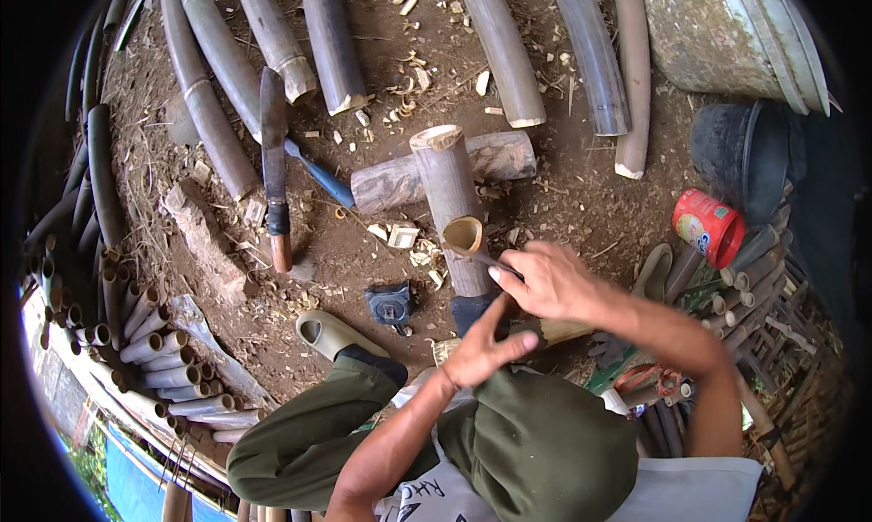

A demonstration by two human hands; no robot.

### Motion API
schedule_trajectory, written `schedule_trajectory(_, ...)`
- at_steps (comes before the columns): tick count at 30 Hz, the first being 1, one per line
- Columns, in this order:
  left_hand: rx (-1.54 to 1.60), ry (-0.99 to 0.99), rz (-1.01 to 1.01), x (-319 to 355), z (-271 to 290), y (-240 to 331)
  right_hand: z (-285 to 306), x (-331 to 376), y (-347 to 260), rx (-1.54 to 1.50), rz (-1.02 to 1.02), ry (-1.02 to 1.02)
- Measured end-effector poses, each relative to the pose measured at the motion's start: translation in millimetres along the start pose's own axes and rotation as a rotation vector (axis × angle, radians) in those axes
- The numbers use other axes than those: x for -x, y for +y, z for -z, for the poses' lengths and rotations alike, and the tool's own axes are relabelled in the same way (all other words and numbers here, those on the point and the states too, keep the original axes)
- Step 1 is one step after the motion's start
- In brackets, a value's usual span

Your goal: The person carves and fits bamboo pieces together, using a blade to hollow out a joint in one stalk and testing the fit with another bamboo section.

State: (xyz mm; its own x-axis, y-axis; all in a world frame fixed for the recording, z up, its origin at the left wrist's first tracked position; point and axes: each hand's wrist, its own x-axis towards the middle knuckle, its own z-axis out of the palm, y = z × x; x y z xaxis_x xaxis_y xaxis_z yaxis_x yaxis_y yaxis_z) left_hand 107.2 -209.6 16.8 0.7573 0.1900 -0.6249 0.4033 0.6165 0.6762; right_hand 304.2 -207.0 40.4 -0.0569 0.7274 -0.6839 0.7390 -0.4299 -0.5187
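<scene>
Bamboo (451, 195) carving under way on a dirt yard: a seated person in olive trousers works a short, thick section of culm that leans on a log (400, 179) lying across the ground, its far cut end up and a notch opened in its near side. The right hand (551, 284) is closed around a slim dark blade (486, 260) whose tip sits at the lip of the notch, while the left hand (481, 349) rests just below it, fingers together and thumb raised, seemingly steadying the tool or the right hand; whether it grips anything cannot be told. The step in hand looks like trimming the notch edge, and the next stroke would call for a shallow, controlled cut along the rim with the bamboo held firmly against the log. Pale chips (402, 236) lie around the log. A long machete (273, 163) lies well to the left, a red tin (708, 226) to the right, and cut bamboo lengths (173, 363) are stacked at the person's left.
</scene>
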Motion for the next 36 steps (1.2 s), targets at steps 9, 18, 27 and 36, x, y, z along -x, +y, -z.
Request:
schedule_trajectory(9, -0.317, 0.566, 0.172, 61.3, 44.7, -16.8, -70.4, -31.4, -64.8, -1.074, -0.350, -0.187)
schedule_trajectory(18, -1.508, 0.058, 0.160, -20.0, 84.6, 198.0, -50.4, -39.6, -45.4, -2.504, -0.264, -0.031)
schedule_trajectory(27, -1.921, -0.338, 0.082, -27.3, 64.5, 222.0, -90.2, -29.1, -39.5, -2.677, 0.074, -0.393)
schedule_trajectory(36, -1.163, 0.248, 0.057, 63.5, 61.8, 58.9, -92.3, -1.7, -31.1, -1.643, -0.405, -0.065)
